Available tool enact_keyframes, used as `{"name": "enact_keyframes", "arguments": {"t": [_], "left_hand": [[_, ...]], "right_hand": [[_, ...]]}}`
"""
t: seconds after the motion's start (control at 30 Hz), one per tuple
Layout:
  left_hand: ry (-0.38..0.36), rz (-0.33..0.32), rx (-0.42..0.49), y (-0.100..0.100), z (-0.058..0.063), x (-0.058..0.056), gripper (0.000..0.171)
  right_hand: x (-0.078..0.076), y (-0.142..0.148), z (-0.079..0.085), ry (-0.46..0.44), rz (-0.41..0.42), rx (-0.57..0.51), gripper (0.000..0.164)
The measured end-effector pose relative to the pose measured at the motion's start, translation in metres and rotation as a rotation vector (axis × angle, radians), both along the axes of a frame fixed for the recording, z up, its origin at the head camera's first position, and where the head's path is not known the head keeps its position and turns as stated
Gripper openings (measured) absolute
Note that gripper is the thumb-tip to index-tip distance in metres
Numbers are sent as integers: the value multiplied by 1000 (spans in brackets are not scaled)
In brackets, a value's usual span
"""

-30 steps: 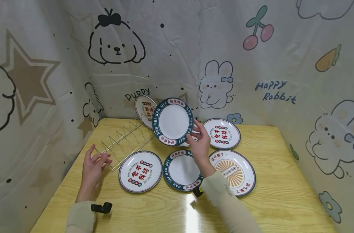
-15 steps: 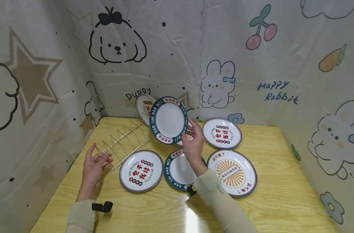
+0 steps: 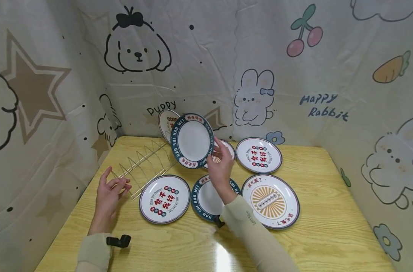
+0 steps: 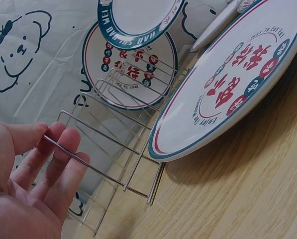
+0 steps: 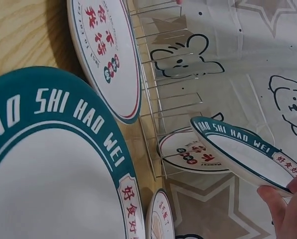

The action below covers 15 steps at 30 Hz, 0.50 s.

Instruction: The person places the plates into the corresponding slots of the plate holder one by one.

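Note:
My right hand [image 3: 221,166] grips a teal-rimmed plate [image 3: 193,140] by its right edge, thumb on the face. That plate is raised and tilted above the far part of the gold wire plate rack [image 3: 135,166]. With thumb and fingertips, my left hand [image 3: 108,196] pinches the near end wire [image 4: 103,173] of the rack. A white plate with red characters [image 3: 165,124] leans upright at the rack's far end, partly covered by the held plate. In the right wrist view, the held plate [image 5: 243,152] overlaps that leaning plate [image 5: 180,154].
Beside the rack lies a red-lettered plate [image 3: 165,199]. Right of it are another teal-rimmed plate [image 3: 204,200], partly under my right arm, and a plate with an orange sunburst [image 3: 271,202]. Behind them lie a red-lettered plate [image 3: 259,155] and a partly hidden plate [image 3: 229,149]. A printed curtain [image 3: 199,75] encloses the table.
My right hand has carried the teal-rimmed plate leftward toward the rack, and the plate has turned more edge-on. My left hand has stayed at the rack's near end.

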State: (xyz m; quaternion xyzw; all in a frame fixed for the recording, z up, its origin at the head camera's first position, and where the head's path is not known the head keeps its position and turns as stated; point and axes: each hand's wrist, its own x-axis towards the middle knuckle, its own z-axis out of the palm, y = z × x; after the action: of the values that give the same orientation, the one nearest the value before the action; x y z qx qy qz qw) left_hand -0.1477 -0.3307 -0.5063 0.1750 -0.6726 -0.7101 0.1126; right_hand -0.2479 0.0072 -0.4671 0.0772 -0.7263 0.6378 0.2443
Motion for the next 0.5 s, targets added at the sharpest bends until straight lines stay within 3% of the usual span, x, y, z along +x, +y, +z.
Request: {"name": "enact_keyframes", "arguments": {"t": [0.23,0.5], "left_hand": [[-5,-2,-2,0,0,-1,78],[-2,-12,-1,-1,-1,0,78]], "right_hand": [[4,-2,2,-109,32,-12,54],[3,0,6,-366,157,-227,55]]}}
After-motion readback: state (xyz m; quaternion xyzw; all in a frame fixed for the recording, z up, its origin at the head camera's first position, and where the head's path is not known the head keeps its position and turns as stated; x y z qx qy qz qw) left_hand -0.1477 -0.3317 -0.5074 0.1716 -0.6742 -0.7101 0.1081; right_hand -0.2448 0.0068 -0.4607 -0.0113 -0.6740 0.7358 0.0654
